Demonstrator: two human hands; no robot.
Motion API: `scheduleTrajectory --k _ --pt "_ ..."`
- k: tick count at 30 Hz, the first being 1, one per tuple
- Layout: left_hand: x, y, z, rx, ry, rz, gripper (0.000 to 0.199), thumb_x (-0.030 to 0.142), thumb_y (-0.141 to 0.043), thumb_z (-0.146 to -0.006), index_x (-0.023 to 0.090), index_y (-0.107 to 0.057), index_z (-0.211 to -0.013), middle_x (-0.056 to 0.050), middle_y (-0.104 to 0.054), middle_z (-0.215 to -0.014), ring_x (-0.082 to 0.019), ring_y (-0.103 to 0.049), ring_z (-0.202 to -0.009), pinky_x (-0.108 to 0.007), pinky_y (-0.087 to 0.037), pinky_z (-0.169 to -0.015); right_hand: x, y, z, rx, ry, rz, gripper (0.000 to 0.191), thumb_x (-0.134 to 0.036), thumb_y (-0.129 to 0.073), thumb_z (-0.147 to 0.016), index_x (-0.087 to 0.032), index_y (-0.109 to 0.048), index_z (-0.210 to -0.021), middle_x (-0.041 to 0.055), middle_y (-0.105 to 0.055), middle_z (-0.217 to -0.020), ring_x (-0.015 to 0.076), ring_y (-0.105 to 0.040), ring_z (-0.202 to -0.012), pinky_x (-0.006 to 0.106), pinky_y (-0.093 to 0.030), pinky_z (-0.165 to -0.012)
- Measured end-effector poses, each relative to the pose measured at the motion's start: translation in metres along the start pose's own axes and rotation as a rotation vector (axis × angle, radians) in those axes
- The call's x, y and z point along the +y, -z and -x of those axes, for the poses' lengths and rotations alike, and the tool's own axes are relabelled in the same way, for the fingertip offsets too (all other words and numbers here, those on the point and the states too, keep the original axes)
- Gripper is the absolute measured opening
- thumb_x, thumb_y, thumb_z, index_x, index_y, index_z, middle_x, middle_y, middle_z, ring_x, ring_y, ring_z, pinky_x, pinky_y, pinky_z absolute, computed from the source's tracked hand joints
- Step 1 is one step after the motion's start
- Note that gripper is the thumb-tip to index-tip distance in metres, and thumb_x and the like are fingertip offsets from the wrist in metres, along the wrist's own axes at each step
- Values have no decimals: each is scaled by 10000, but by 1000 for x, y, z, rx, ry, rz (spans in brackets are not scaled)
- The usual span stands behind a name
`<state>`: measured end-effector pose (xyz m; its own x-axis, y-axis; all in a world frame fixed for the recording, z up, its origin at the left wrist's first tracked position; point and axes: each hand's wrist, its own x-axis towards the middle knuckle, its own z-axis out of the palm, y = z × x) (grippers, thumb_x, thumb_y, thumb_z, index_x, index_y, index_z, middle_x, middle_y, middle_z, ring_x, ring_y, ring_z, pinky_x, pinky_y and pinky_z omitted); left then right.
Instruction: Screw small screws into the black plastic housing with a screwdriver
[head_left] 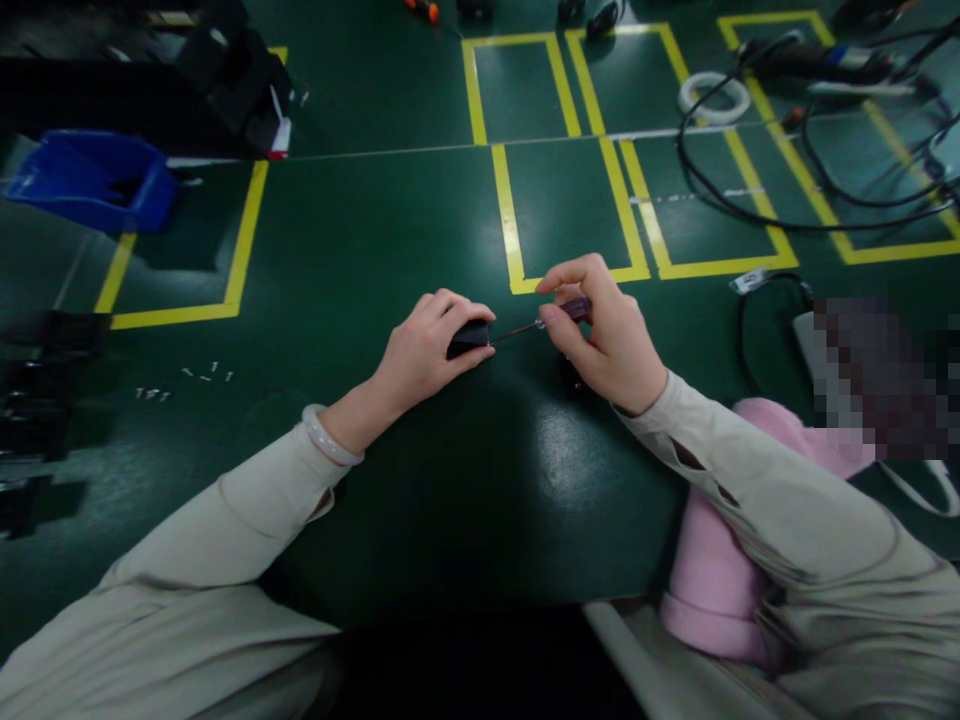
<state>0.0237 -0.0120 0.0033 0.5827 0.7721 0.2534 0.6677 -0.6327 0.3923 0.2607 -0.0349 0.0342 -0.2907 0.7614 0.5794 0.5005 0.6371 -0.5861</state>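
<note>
At the middle of the green table, my left hand (435, 345) is closed round a small black block-shaped part (469, 338). My right hand (596, 325) grips the dark handle of a screwdriver (517, 330) between thumb and fingers. The thin shaft points left, and its tip meets the right end of the black part near my left fingertips. Beneath my right hand lies another small dark piece (574, 375), mostly hidden. Several small screws (206, 375) are scattered on the table to the left of my left hand.
A blue bin (94, 180) stands at the back left beside black equipment. Yellow tape (510, 220) marks rectangles on the table. At the right are black cables (690, 180), a white tape roll (714, 98) and a pink cloth item (712, 580) under my right forearm. Black parts (37, 400) line the left edge.
</note>
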Motion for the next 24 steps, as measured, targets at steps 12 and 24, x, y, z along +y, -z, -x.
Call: scheduleTrajectory --k 12,24 --pt "1 1 1 1 -2 4 309 355 -624 -942 207 -600 -1212 -79 -612 -1163 -251 -567 -1087 -401 -488 -941 1 -1 1 -2 -37 -17 116 -287 -519 -959 -199 -553 -1025 -22 -597 -788 86 -603 -659 232 -479 -620" --pt "0 -1 1 -1 -6 2 313 361 -622 -943 209 -592 -1216 -78 -609 -1157 -248 -566 -1083 -407 -484 -940 3 -1 1 20 -3 22 118 -260 -513 -961 -200 -552 -1055 -8 -588 -834 88 -586 -668 234 -484 -621"
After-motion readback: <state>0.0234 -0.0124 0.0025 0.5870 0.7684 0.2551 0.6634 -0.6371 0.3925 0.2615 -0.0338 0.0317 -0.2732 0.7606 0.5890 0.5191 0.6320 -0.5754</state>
